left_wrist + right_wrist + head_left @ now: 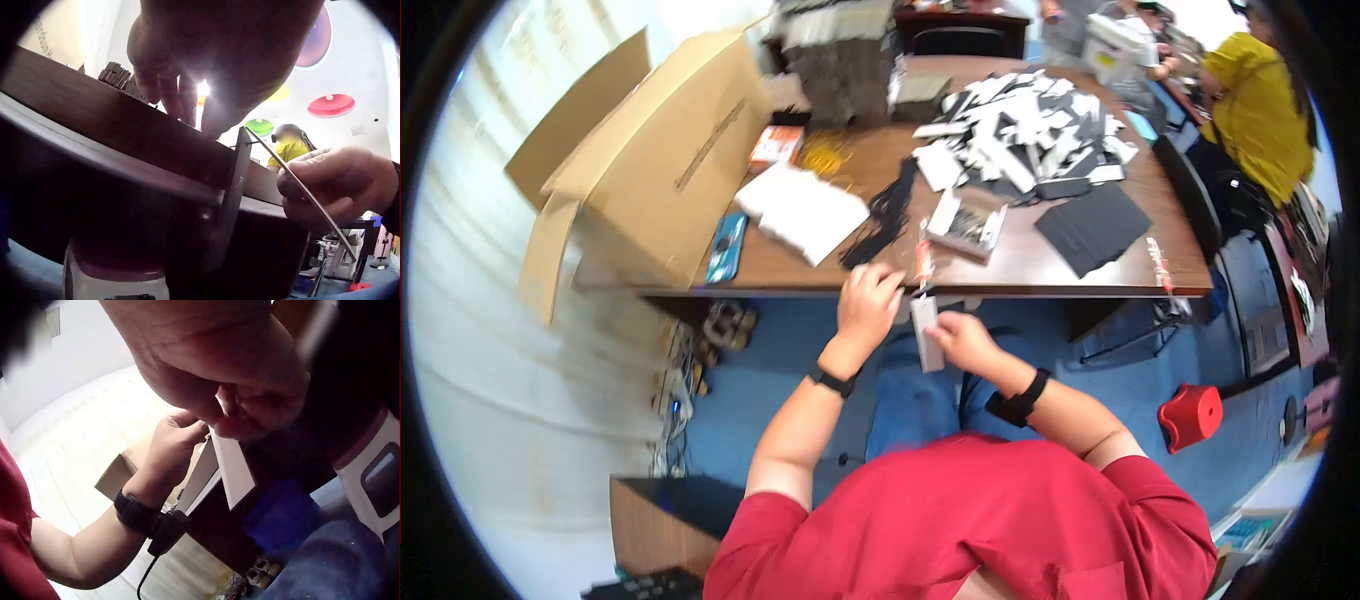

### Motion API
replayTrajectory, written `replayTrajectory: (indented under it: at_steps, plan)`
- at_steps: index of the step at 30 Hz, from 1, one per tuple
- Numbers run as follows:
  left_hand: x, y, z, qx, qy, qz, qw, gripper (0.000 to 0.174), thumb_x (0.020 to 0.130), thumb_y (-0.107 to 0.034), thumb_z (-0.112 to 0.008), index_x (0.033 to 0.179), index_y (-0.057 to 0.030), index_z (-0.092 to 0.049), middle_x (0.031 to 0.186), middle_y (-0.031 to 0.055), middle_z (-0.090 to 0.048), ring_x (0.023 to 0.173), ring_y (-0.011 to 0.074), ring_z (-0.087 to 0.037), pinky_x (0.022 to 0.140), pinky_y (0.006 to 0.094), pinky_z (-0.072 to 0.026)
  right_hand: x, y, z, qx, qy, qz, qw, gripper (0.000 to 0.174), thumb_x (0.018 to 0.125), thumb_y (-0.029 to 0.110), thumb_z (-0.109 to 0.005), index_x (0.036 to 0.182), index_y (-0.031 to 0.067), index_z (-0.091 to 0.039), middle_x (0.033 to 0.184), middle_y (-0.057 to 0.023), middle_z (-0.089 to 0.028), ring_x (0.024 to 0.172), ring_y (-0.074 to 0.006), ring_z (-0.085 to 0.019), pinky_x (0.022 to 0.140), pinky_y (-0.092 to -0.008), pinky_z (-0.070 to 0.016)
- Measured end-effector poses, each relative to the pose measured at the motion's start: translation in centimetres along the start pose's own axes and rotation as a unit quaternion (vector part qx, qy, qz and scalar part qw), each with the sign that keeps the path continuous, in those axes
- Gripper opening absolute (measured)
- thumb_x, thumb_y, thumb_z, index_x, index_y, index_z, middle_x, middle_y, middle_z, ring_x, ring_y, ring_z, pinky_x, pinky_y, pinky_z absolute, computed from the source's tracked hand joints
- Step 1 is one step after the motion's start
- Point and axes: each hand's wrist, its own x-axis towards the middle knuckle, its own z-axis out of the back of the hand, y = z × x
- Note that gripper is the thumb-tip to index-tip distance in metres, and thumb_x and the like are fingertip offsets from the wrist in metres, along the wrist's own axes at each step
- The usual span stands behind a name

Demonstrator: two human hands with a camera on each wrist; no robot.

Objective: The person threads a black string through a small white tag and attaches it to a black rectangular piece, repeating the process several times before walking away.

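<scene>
Just off the near edge of the table (1020,268), the pale strip (927,338) is pinched by the right hand (966,343), its long axis running near to far. It lies to the right of the left hand (870,303) and a little nearer; from where I stand I can't tell whether those fingers grip anything. At far left, the carton (55,36) shows "ardsun H"; the blue packet's (727,248) print is too blurred.

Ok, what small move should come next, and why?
Probably bring the left hand onto the upper end of the pale strip to steady it: the right hand pinches the strip beyond the table edge, and the left hand is close to that end.
</scene>
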Motion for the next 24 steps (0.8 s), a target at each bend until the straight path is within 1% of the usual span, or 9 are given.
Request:
replayTrajectory:
  at_steps: [2, 3, 5, 10, 12, 14, 16, 19, 24]
  plan:
    - [0.5, -0.3, -0.2, -0.002, 0.001, -0.015, 1.0, 0.015, 0.071, -0.009, -0.068, 0.086, -0.0073, -0.066, 0.087, 0.0053, -0.058, 0.086, 0.0267, -0.055, 0.076, 0.0384, -0.0452, 0.6, -1.2, -0.3, 0.014, -0.012, 0.003, 1.0, 0.031, 0.084, 0.03, -0.06, 0.078, -0.0011, -0.062, 0.078, -0.023, -0.061, 0.074, -0.0391, -0.06, 0.065, -0.042, -0.0472]
    - [0.4, -0.1, -0.5, -0.001, -0.008, -0.022, 1.0, 0.014, 0.071, -0.008, -0.068, 0.084, -0.0066, -0.066, 0.086, 0.0056, -0.058, 0.086, 0.0266, -0.055, 0.075, 0.0384, -0.0451, 0.8, -1.2, -0.2, 0.038, 0.0, -0.012, 0.999, 0.03, 0.087, 0.028, -0.06, 0.083, -0.0015, -0.063, 0.069, -0.0153, -0.062, 0.059, -0.0213, -0.06, 0.056, -0.0355, -0.0476]
    - [0.4, 0.0, -0.7, -0.004, -0.008, -0.013, 1.0, 0.009, 0.073, -0.007, -0.068, 0.081, -0.0063, -0.065, 0.085, 0.006, -0.059, 0.085, 0.027, -0.055, 0.075, 0.0382, -0.0443, 1.5, -2.5, -1.0, 0.069, 0.007, -0.036, 0.997, 0.034, 0.089, 0.033, -0.058, 0.085, -0.0002, -0.064, 0.066, -0.0095, -0.062, 0.053, -0.0159, -0.059, 0.05, -0.0323, -0.0475]
    - [0.8, -0.5, -0.5, 0.017, 0.006, -0.024, 1.0, 0.019, 0.073, -0.009, -0.068, 0.092, -0.008, -0.064, 0.086, 0.0069, -0.057, 0.085, 0.0275, -0.054, 0.074, 0.0392, -0.0429, 2.0, -2.5, -1.3, -0.002, -0.049, -0.047, 0.998, 0.038, 0.085, 0.039, -0.061, 0.086, 0.0019, -0.067, 0.069, -0.0128, -0.065, 0.057, -0.0195, -0.063, 0.055, -0.0336, -0.0493]
    - [0.6, -0.6, -0.5, 0.025, 0.017, -0.023, 0.999, 0.017, 0.072, -0.009, -0.069, 0.088, -0.0082, -0.065, 0.084, 0.0061, -0.057, 0.084, 0.026, -0.054, 0.074, 0.0384, -0.0422, 1.9, -1.3, -0.3, 0.034, -0.002, -0.127, 0.991, 0.041, 0.082, 0.043, -0.059, 0.086, 0.0033, -0.068, 0.081, -0.0164, -0.067, 0.076, -0.0304, -0.066, 0.067, -0.0396, -0.0504]
    - [0.6, -0.8, -0.4, 0.032, 0.011, -0.026, 0.999, 0.013, 0.071, -0.008, -0.069, 0.084, -0.0083, -0.066, 0.084, 0.0055, -0.057, 0.084, 0.0252, -0.054, 0.074, 0.0381, -0.0417, 1.6, -0.7, 0.4, 0.068, 0.025, -0.168, 0.983, 0.042, 0.084, 0.042, -0.059, 0.086, 0.0019, -0.068, 0.077, -0.0157, -0.068, 0.072, -0.0287, -0.066, 0.066, -0.039, -0.0512]
    - [0.6, -1.1, -0.3, 0.029, 0.002, -0.017, 0.999, 0.011, 0.071, -0.008, -0.07, 0.081, -0.0084, -0.067, 0.084, 0.005, -0.057, 0.084, 0.0247, -0.054, 0.074, 0.0381, -0.0413, 1.2, -0.6, 0.8, 0.071, 0.042, -0.176, 0.981, 0.041, 0.085, 0.04, -0.059, 0.098, 0.0017, -0.065, 0.086, -0.0168, -0.068, 0.081, -0.0295, -0.066, 0.071, -0.0384, -0.0511]
    - [0.5, -1.4, -0.2, 0.011, -0.009, 0.001, 1.0, 0.009, 0.07, -0.007, -0.07, 0.078, -0.0081, -0.067, 0.084, 0.0046, -0.057, 0.086, 0.0252, -0.053, 0.076, 0.0385, -0.0413, -0.1, -1.4, -0.1, -0.046, -0.087, -0.077, 0.992, 0.04, 0.085, 0.035, -0.059, 0.108, 0.0027, -0.057, 0.099, -0.0167, -0.064, 0.092, -0.0309, -0.062, 0.076, -0.0387, -0.0496]
    - [1.3, -2.0, 0.5, -0.024, -0.078, 0.002, 0.997, 0.012, 0.068, -0.003, -0.069, 0.078, -0.0069, -0.064, 0.088, 0.0065, -0.058, 0.089, 0.028, -0.053, 0.08, 0.0395, -0.0413, -1.8, 1.1, 1.6, -0.017, -0.115, -0.01, 0.993, 0.027, 0.083, 0.024, -0.063, 0.099, 0.0046, -0.053, 0.091, -0.012, -0.058, 0.082, -0.0273, -0.06, 0.072, -0.0356, -0.0483]
